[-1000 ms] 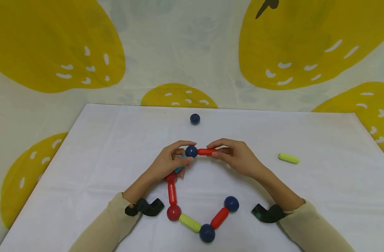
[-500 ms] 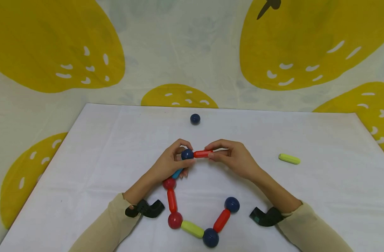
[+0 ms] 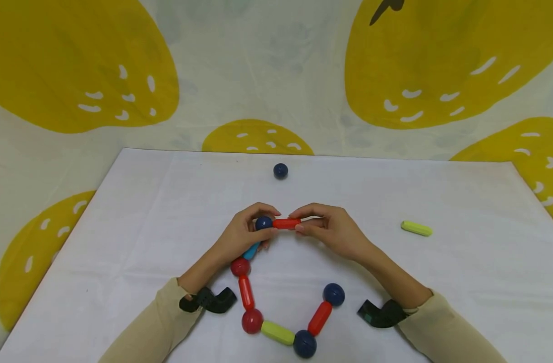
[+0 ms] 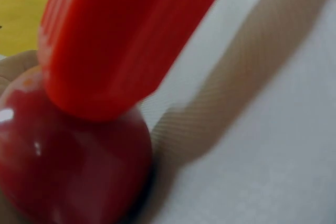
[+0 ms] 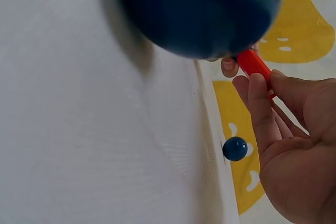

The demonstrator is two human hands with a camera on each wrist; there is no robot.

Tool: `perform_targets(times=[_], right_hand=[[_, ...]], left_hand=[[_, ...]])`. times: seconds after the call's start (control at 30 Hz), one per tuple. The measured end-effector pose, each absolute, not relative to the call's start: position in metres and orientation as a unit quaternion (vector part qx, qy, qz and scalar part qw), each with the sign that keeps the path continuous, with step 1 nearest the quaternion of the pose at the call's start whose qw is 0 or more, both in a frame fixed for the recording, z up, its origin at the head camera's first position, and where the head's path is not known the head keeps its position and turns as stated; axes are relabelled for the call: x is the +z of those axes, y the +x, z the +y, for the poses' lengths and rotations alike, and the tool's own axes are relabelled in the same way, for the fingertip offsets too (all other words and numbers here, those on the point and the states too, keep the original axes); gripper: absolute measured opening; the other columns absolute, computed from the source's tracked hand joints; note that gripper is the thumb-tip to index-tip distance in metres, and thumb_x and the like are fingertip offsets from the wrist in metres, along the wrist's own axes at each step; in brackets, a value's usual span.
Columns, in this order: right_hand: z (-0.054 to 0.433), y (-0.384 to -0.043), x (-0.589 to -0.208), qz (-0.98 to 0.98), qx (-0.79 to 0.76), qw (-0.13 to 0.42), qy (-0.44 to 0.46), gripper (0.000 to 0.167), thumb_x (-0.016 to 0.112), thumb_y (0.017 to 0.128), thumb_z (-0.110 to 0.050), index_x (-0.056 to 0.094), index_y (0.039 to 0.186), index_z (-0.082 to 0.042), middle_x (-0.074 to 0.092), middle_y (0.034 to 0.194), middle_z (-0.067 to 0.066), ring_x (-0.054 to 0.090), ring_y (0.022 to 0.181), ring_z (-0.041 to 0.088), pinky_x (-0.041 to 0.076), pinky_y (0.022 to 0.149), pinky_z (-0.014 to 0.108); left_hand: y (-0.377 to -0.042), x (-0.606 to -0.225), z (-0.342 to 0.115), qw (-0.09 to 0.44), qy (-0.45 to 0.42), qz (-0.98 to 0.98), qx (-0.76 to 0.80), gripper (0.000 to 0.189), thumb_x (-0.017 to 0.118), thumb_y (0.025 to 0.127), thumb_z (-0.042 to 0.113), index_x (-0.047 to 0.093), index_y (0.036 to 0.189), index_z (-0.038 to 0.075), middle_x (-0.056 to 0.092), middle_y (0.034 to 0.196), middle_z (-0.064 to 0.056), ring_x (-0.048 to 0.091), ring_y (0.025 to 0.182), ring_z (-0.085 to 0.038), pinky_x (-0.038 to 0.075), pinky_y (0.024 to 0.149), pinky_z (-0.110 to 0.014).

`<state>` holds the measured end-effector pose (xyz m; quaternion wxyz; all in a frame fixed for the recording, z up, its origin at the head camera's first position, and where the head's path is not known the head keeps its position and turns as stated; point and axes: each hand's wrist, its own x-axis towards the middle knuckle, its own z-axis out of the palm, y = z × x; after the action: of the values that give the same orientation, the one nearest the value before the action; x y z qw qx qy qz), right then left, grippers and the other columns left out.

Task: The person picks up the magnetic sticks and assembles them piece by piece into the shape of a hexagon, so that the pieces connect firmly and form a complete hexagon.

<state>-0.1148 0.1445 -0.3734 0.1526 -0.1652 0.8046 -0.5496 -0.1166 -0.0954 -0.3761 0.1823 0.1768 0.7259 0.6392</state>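
My left hand [image 3: 237, 234] holds a dark blue ball [image 3: 263, 223] between thumb and fingers. From that ball a red rod [image 3: 285, 223] points right, its near end touching the ball. The rod's right end is pinched by my right hand [image 3: 335, 229], also seen in the right wrist view. Below the left hand a light blue rod [image 3: 251, 251], partly hidden by fingers, leads to a red ball [image 3: 240, 266]. The chain continues through another red rod [image 3: 246, 292], a second red ball [image 3: 252, 321] and a yellow-green rod [image 3: 278, 333].
The chain's other end has a blue ball [image 3: 305, 344], a red rod [image 3: 319, 318] and a further blue ball [image 3: 333, 294]. A loose blue ball [image 3: 281, 171] lies near the back edge. On the right rests a loose yellow-green rod [image 3: 416, 228]. White cloth covers the table [image 3: 462, 282].
Both hands have shifted slightly left with the held blue ball and red rod. The lower chain has slid a little toward the front edge. The loose pieces have stayed put.
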Motion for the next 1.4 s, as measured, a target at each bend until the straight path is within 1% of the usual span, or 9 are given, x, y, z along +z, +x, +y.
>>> perform_targets(times=[0.2,0.27,0.37,0.57,0.8,1.0,1.17,1.27,1.4], right_hand=[[0.145,-0.115,-0.373,0.806,-0.543,0.151,-0.181,0.030,0.069,0.089,-0.013,0.065,0.119,-0.016,0.062,0.116,0.003,0.067,0.096,0.017,0.053,0.079,0.026],[0.147,-0.117,-0.372,0.809,-0.536,0.149,-0.189,0.032,0.069,0.089,-0.014,0.064,0.121,-0.016,0.061,0.119,0.003,0.066,0.100,0.017,0.052,0.082,0.028],[0.152,-0.122,-0.369,0.822,-0.518,0.137,-0.194,0.033,0.069,0.089,-0.016,0.063,0.122,-0.014,0.061,0.120,0.004,0.065,0.101,0.016,0.052,0.084,0.028],[0.157,-0.148,-0.360,0.844,-0.489,0.096,-0.199,0.030,0.067,0.091,-0.017,0.064,0.121,-0.011,0.064,0.117,0.006,0.063,0.102,0.015,0.050,0.087,0.034],[0.152,-0.185,-0.357,0.874,-0.424,0.073,-0.225,0.034,0.065,0.092,-0.013,0.060,0.126,-0.013,0.057,0.128,0.003,0.060,0.109,0.023,0.048,0.092,0.041],[0.145,-0.206,-0.358,0.879,-0.402,0.094,-0.240,0.042,0.063,0.093,-0.010,0.054,0.134,-0.015,0.048,0.139,0.002,0.058,0.111,0.026,0.046,0.092,0.042],[0.136,-0.220,-0.364,0.881,-0.372,0.127,-0.262,0.042,0.057,0.096,-0.010,0.051,0.137,-0.014,0.042,0.145,0.005,0.055,0.112,0.027,0.042,0.097,0.043],[0.129,-0.225,-0.366,0.887,-0.356,0.137,-0.261,0.042,0.056,0.097,-0.011,0.050,0.139,-0.015,0.042,0.145,0.005,0.054,0.112,0.027,0.042,0.097,0.042],[0.122,-0.229,-0.363,0.894,-0.342,0.144,-0.253,0.044,0.056,0.097,-0.011,0.049,0.140,-0.016,0.042,0.146,0.004,0.055,0.110,0.028,0.044,0.095,0.038]], left_hand=[[-0.116,-0.377,-0.097,0.125,0.174,0.758,0.617,0.027,0.069,0.088,0.006,0.063,0.114,0.004,0.062,0.099,-0.007,0.057,0.073,-0.022,0.047,0.065,-0.025],[-0.115,-0.377,-0.098,0.114,0.174,0.762,0.613,0.027,0.069,0.087,0.007,0.064,0.114,0.004,0.062,0.100,-0.007,0.056,0.078,-0.020,0.047,0.068,-0.026],[-0.115,-0.379,-0.098,0.118,0.175,0.759,0.616,0.028,0.067,0.089,0.008,0.064,0.117,0.005,0.062,0.095,-0.011,0.057,0.077,-0.026,0.046,0.070,-0.028],[-0.116,-0.380,-0.097,0.136,0.172,0.745,0.630,0.025,0.064,0.091,0.008,0.064,0.116,0.004,0.060,0.072,-0.023,0.056,0.068,-0.039,0.043,0.065,-0.027],[-0.115,-0.380,-0.098,0.136,0.174,0.742,0.633,0.025,0.064,0.092,0.008,0.065,0.116,0.004,0.060,0.072,-0.022,0.056,0.068,-0.038,0.043,0.066,-0.027],[-0.114,-0.382,-0.100,0.144,0.177,0.741,0.632,0.025,0.064,0.092,0.008,0.065,0.116,0.005,0.060,0.072,-0.023,0.057,0.068,-0.038,0.043,0.068,-0.028],[-0.113,-0.383,-0.100,0.149,0.177,0.746,0.625,0.025,0.064,0.092,0.009,0.065,0.116,0.006,0.061,0.073,-0.022,0.058,0.068,-0.036,0.043,0.071,-0.029],[-0.113,-0.383,-0.100,0.156,0.180,0.745,0.623,0.025,0.064,0.091,0.009,0.066,0.116,0.008,0.063,0.081,-0.019,0.058,0.069,-0.036,0.046,0.068,-0.029],[-0.114,-0.380,-0.099,0.162,0.188,0.739,0.627,0.025,0.065,0.091,0.007,0.066,0.116,0.007,0.063,0.085,-0.020,0.059,0.069,-0.037,0.047,0.066,-0.028]])
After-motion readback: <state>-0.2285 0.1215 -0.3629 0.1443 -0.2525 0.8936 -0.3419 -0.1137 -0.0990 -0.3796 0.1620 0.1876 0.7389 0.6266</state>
